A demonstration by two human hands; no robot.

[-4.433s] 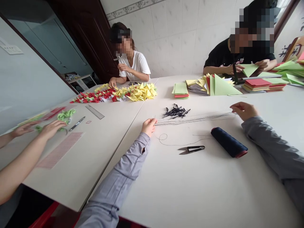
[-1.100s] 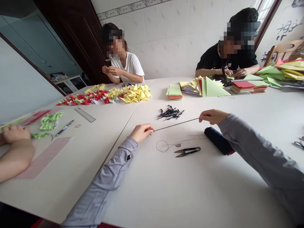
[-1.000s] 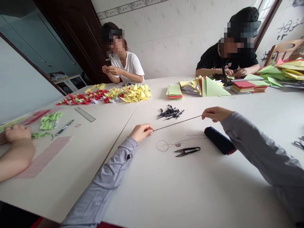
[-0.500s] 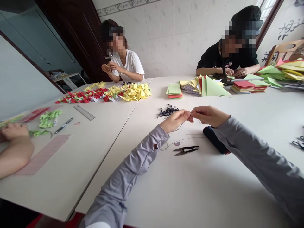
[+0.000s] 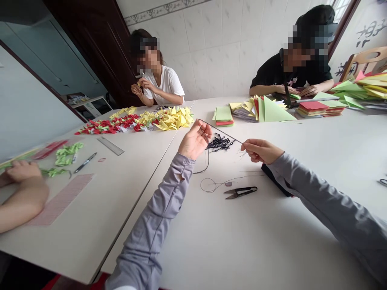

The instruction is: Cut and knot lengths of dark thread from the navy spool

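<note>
Thread (image 5: 222,131) runs straight from right hand (image 5: 261,151), pinched between fingertips, to raised, spread left hand (image 5: 196,139), grip unclear; keep tension even, clear of black thread bundle (image 5: 219,142).

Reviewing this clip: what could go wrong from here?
The thread stretched between the left hand and right hand runs just above the black cord bundle, so it might snag there. The dark thread hanging from the left hand could tangle with the loose loop on the table. The right sleeve sits against the spool, which might roll if nudged.
</note>
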